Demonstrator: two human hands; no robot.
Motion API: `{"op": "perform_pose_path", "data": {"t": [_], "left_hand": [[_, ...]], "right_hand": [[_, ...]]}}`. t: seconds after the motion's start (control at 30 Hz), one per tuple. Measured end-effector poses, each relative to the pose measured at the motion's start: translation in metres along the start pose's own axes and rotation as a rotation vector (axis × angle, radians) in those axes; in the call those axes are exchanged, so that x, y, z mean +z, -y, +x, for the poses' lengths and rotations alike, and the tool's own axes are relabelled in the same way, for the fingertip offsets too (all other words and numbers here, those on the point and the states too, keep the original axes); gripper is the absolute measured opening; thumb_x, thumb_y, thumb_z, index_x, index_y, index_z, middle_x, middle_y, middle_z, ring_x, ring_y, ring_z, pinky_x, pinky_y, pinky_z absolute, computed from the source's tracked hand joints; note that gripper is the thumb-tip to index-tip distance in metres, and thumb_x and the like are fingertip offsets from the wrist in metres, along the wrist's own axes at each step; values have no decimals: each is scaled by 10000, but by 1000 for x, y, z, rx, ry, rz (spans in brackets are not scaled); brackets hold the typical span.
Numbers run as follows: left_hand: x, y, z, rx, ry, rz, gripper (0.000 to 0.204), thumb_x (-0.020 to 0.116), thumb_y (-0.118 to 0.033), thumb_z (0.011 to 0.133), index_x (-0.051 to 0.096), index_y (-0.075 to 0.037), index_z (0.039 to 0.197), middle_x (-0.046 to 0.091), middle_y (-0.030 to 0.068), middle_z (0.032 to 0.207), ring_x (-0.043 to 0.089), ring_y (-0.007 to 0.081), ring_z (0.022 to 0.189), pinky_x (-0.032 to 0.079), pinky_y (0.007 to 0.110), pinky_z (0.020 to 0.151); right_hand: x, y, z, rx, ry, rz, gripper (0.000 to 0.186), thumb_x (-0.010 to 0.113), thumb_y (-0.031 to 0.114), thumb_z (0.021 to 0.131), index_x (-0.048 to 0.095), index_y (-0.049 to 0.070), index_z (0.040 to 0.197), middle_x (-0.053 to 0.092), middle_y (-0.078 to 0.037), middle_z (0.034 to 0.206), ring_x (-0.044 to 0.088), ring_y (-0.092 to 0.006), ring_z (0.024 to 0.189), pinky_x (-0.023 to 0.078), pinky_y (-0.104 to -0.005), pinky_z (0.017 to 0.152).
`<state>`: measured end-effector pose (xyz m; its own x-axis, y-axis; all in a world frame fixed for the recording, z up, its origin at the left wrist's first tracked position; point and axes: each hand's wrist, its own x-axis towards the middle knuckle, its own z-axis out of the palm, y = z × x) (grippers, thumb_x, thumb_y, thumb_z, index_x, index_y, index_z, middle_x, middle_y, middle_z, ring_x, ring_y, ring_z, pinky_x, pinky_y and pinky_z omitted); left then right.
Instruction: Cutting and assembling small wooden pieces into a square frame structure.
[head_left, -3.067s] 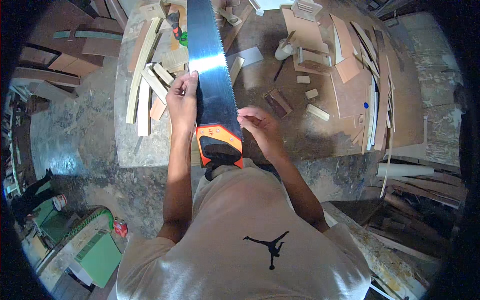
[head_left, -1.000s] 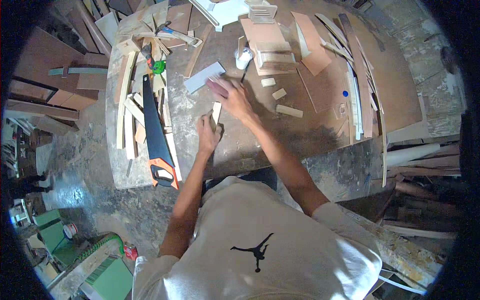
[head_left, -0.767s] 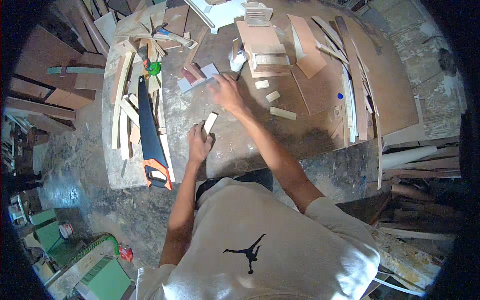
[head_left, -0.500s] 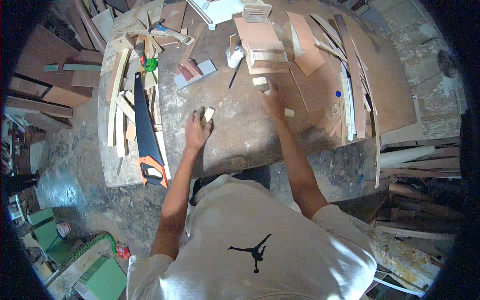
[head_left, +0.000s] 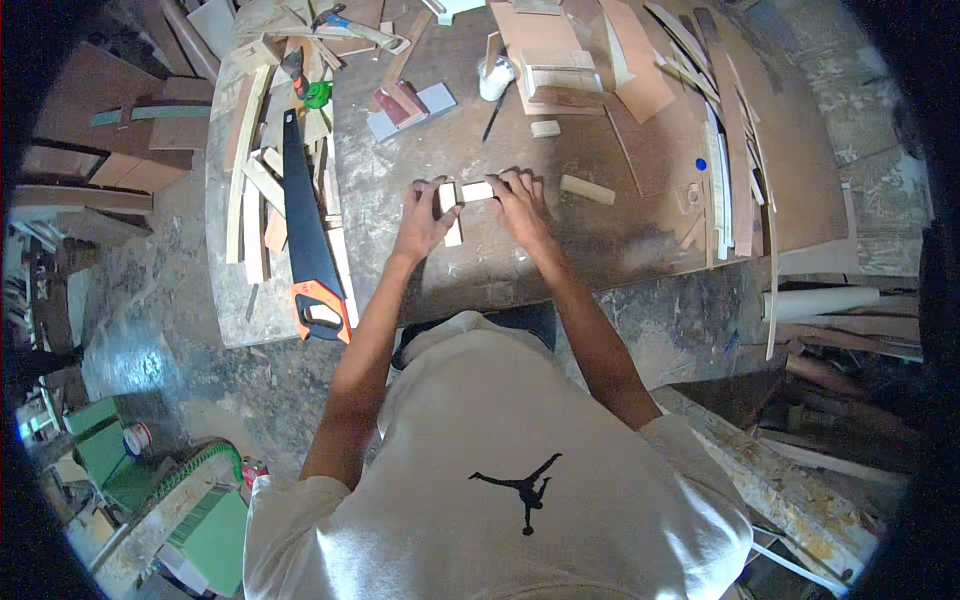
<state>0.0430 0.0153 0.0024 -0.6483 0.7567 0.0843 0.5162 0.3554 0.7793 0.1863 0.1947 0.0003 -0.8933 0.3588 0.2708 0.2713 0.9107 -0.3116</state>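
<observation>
Over the near middle of the worktable (head_left: 400, 285), my left hand (head_left: 424, 222) is closed on a pale wooden strip (head_left: 453, 232) that points away from me. A short pale wooden block (head_left: 477, 191) lies crosswise at its right side, pinched in the fingers of my right hand (head_left: 521, 210). The two pieces are close together; whether they touch I cannot tell. To the right of my right hand rests another wooden strip (head_left: 588, 190). Farther off is a small wooden block (head_left: 545, 129), in front of a slatted wooden piece (head_left: 563, 82).
A handsaw (head_left: 305, 230) with an orange handle lies among wood strips on the left. Beyond my hands are a white cup (head_left: 493, 80), a dark thin stick (head_left: 493, 117) and a grey block (head_left: 440, 100). A hammer (head_left: 360, 30) lies far left; long strips (head_left: 735, 150) line the right.
My right hand has come back toward me with a short block, meeting the left hand's strip. My left hand has shifted right with its strip. The view has moved slightly.
</observation>
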Motion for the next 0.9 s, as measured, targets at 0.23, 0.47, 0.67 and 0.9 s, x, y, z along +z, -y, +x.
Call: {"op": "perform_pose_path", "data": {"t": [0.23,0.47,0.67,0.9], "left_hand": [[-4,3,11,-49,77,-68,593,821,-226,868,579,-88,1392,524,175,1184,613,305,970,529,393,885],[-1,6,13,-50,54,-114,464,823,-175,869,652,-66,1286,566,114,1087,583,215,877,520,340,780],[4,10,12,-23,-1,-154,432,814,-151,866,663,-69,1262,576,109,1082,601,227,873,536,354,779],[0,-18,16,-57,-33,15,410,804,-126,839,678,-87,1227,575,200,1109,648,406,962,557,473,851]], "right_hand": [[2,18,10,-16,25,46,462,775,252,862,684,163,1307,606,-51,1126,525,-278,1115,396,-444,980],[2,23,12,-11,-6,93,464,775,240,857,687,172,1308,616,-46,1093,547,-263,1060,405,-426,928],[-7,25,17,3,57,118,449,758,201,871,681,154,1311,619,-50,1085,549,-257,1056,406,-421,898],[-3,18,14,-36,65,115,476,735,144,863,654,133,1332,626,-67,1154,545,-277,1110,397,-440,945]]}}
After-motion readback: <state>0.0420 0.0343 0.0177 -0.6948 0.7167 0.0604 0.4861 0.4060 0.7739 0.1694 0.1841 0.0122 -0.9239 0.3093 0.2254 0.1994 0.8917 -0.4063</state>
